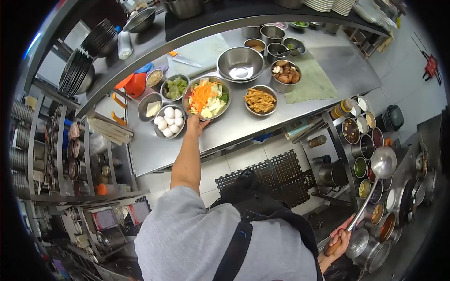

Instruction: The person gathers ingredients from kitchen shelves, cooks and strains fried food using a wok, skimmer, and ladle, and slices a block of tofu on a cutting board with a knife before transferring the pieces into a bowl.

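My left hand [197, 123] reaches forward to the counter and grips the near rim of a metal bowl [227, 107]. Shredded carrot [201, 96] and cut cabbage [216, 107] fill that bowl. Just left of it sits a bowl of white eggs [168, 122]. At the lower right, my right hand [338, 244] is closed around the wooden handle of a large ladle [383, 163]. The ladle's round metal head is raised over the sauce containers, some way from the counter.
On the steel counter [234, 133] stand an empty mixing bowl [240, 64], a bowl of fried strips [260, 100], and a pot of browned chunks [286, 76]. A knife [185, 59] lies on a cutting board [204, 51]. A perforated black mat [267, 180] covers the floor.
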A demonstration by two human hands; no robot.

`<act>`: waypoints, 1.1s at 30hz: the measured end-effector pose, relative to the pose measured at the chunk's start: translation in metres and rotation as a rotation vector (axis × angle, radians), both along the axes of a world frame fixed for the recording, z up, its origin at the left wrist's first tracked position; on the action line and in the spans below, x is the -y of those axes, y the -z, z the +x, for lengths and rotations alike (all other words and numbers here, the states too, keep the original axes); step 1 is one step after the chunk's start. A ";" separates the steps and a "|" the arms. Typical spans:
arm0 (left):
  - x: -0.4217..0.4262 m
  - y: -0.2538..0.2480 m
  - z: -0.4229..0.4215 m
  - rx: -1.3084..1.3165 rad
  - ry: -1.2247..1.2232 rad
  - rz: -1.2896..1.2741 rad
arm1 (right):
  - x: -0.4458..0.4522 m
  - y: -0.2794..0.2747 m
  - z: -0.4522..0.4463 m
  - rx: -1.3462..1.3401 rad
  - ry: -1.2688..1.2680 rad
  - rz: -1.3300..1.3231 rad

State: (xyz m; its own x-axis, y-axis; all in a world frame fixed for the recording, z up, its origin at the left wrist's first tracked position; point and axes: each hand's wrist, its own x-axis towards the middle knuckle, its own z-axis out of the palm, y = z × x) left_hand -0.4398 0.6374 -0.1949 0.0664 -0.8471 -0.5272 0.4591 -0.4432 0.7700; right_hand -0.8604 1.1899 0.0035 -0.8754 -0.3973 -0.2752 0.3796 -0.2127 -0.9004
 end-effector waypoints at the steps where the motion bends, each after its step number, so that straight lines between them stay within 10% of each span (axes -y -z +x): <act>1: -0.006 0.003 0.001 0.000 -0.008 0.009 | 0.008 0.000 -0.004 -0.003 -0.087 -0.076; 15: -0.122 -0.044 0.020 0.109 0.423 -0.068 | 0.089 -0.018 0.023 0.074 -0.124 -0.001; 23: -0.132 -0.075 -0.186 0.303 1.314 -0.099 | -0.010 -0.004 0.067 0.235 0.134 -0.102; 33: -0.383 -0.113 -0.527 0.081 1.936 -0.429 | -0.192 0.006 0.065 0.102 0.714 0.099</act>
